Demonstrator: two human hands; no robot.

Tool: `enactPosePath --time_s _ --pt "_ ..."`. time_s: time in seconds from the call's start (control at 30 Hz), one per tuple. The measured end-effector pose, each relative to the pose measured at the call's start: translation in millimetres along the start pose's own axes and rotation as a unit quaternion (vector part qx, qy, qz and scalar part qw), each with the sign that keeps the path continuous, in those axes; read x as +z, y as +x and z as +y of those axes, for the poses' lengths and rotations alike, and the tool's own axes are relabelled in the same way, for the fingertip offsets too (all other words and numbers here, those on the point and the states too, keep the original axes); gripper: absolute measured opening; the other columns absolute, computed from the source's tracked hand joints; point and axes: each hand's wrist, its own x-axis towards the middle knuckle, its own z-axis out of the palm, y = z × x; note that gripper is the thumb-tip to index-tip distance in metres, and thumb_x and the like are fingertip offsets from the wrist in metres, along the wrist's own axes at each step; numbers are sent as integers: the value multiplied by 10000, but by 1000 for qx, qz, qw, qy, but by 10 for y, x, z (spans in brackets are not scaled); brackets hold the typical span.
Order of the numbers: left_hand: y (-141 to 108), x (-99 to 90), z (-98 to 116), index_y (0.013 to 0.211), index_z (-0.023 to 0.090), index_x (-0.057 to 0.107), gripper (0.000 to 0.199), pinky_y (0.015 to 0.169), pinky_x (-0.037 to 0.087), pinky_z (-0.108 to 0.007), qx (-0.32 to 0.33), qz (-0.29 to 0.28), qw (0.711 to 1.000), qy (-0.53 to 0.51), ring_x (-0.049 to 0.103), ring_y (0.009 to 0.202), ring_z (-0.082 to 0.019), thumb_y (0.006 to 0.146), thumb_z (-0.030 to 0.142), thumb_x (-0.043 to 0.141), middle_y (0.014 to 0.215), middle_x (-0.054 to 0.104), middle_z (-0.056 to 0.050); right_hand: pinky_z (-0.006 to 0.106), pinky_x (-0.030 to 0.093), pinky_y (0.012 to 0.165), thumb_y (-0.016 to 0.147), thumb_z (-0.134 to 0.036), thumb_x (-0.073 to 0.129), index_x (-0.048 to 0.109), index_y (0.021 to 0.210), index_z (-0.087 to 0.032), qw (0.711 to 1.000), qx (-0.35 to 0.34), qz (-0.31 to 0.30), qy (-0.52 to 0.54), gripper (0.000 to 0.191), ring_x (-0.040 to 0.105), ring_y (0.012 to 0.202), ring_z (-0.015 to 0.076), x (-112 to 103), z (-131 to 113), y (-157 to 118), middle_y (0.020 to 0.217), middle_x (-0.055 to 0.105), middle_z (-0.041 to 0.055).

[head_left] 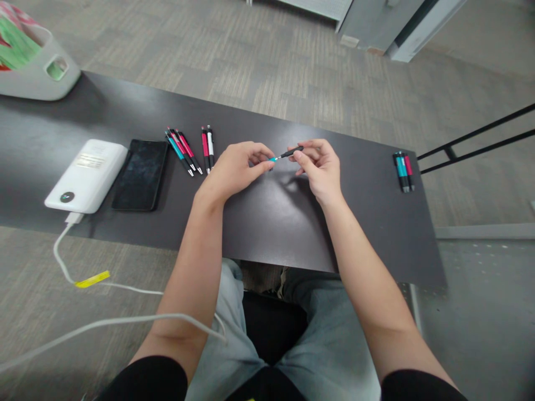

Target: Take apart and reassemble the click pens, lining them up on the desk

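Between my hands, over the middle of the dark table, is a pen in parts. My left hand (pixel 246 165) pinches its teal barrel (pixel 272 160), mostly hidden by the fingers. The fingers of my right hand (pixel 320 167) are closed on the black grip part (pixel 291 151), with a thin light piece showing between the two parts. Left of my left hand lie several teal and red pens (pixel 184 151), and nearer to it a red pen (pixel 205 149) beside a white pen (pixel 210 147). At the table's right end, teal and red pens (pixel 403 171) lie side by side.
A white power bank (pixel 86 175) with a white cable (pixel 62 259) lies at the left of the table (pixel 267 234), next to a black phone (pixel 141 175). A white basket (pixel 62 83) stands at the far left corner. The cable runs past my left forearm.
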Motion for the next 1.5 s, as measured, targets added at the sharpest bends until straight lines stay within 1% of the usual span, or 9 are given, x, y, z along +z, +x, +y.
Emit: enactPosePath --time_s 0.23,0.43,0.6,0.73,0.93,1.13,1.27,1.4,1.5 --pt "8 17 -13 1192 263 961 151 1068 687 -446 13 3 1000 1 843 1056 -293 1061 323 913 1127 934 -74 317 685 649 845 -927 1112 698 1144 -352 1000 9 -19 -8 769 909 993 257 93 -109 -35 1170 929 37" --pt "-1 4 -8 1177 283 968 125 1078 677 -463 13 8 1000 20 842 1073 -304 1063 319 929 1157 927 -79 325 646 616 768 -940 1150 708 1029 -340 1000 -7 -10 -17 789 854 844 237 52 -112 -17 919 823 -16" --pt "4 -3 -17 1169 290 969 119 1073 674 -464 11 10 1000 26 836 1085 -309 1062 333 941 1158 926 -80 355 682 645 762 -936 1164 760 1018 -331 1000 -6 -10 -24 771 857 832 243 -6 -44 -5 939 835 -7" --pt "4 -7 -13 1169 280 970 121 1067 669 -455 16 7 1000 25 835 1082 -304 1064 332 940 1155 921 -78 347 658 643 742 -948 1167 741 976 -323 1000 -4 -4 -20 791 836 810 226 19 -56 -15 960 846 -5" --pt "-7 -24 17 1152 284 968 96 1082 670 -466 15 9 1000 26 832 1113 -310 1062 315 952 1186 925 -83 351 630 694 748 -986 1140 686 903 -320 998 -15 -6 -53 822 739 750 197 55 -151 -49 859 794 -26" --pt "-13 -28 43 1128 279 962 72 1057 667 -446 15 11 999 26 832 1111 -293 1056 279 965 1192 915 -77 361 524 690 906 -1037 1011 631 863 -319 989 -23 -38 -143 813 597 729 207 23 -273 -95 719 576 -50" --pt "-10 -33 48 1126 282 965 75 1090 675 -462 25 -7 999 26 835 1116 -301 1051 280 969 1185 919 -75 378 476 713 975 -1137 844 550 791 -306 978 -32 -53 -197 901 517 739 211 0 -312 -95 697 448 -39" --pt "-6 -32 44 1139 281 970 82 1123 680 -476 30 -17 999 20 842 1122 -307 1061 301 962 1188 927 -81 394 498 726 968 -1221 722 513 749 -304 978 -25 -67 -196 966 510 725 218 -20 -318 -100 683 431 -26" --pt "-5 -28 45 1148 279 971 85 1112 682 -475 21 -8 1000 19 842 1123 -308 1072 314 956 1191 928 -84 395 537 759 1000 -1160 782 602 826 -316 981 -10 -82 -177 880 585 771 240 -46 -320 -105 714 485 -24"
